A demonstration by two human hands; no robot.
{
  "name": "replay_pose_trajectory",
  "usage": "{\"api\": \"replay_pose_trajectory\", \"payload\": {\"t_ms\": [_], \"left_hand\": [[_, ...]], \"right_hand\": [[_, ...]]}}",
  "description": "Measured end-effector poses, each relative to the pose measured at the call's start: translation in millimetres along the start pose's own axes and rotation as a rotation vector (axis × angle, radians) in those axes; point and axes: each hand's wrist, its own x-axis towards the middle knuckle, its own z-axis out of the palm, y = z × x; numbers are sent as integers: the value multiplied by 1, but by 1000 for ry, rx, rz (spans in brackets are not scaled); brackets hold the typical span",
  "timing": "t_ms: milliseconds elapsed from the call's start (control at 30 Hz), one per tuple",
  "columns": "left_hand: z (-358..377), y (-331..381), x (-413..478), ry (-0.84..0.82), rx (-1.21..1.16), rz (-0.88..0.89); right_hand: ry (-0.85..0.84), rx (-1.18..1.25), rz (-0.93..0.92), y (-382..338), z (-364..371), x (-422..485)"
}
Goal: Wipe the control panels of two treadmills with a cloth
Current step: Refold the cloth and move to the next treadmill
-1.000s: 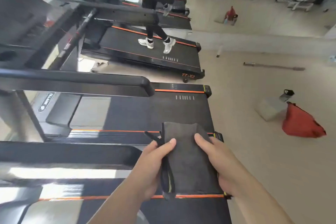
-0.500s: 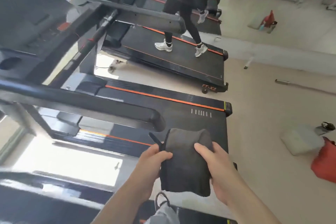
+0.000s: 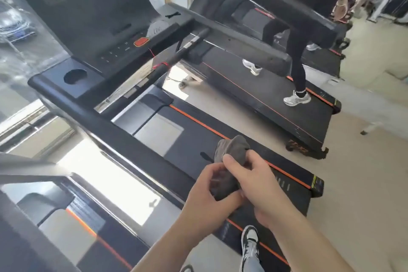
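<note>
Both of my hands hold a dark grey cloth, bunched up between them above a treadmill belt. My left hand grips its lower part and my right hand pinches its upper part. The nearest treadmill's black control panel rises at the upper left, with an orange button and a round cup hole on its console. A second treadmill's console stands further right, seen from behind. The hands are well below and right of the near panel.
A long black handrail runs diagonally between my hands and the panel. A person in black leggings walks on the far treadmill. My own shoe shows at the bottom. Beige floor lies to the right, a window to the left.
The view has tilted up and left, bringing the control panel into sight. The cloth, held flat and folded before, is now crumpled between my hands, which have come closer together.
</note>
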Motion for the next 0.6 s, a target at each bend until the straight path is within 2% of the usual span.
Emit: {"api": "replay_pose_trajectory", "payload": {"t_ms": [200,367,500,600], "left_hand": [[29,26,74,90,-169,-4],[51,49,136,255,-392,-100],[49,66,170,408,-729,-146],[35,82,194,516,-890,-140]], "right_hand": [[-259,-132,52,-60,-48,84],[-404,-364,-75,-94,-91,152],[-464,-438,-94,-114,-85,203],[-548,-472,-145,-130,-61,234]]}}
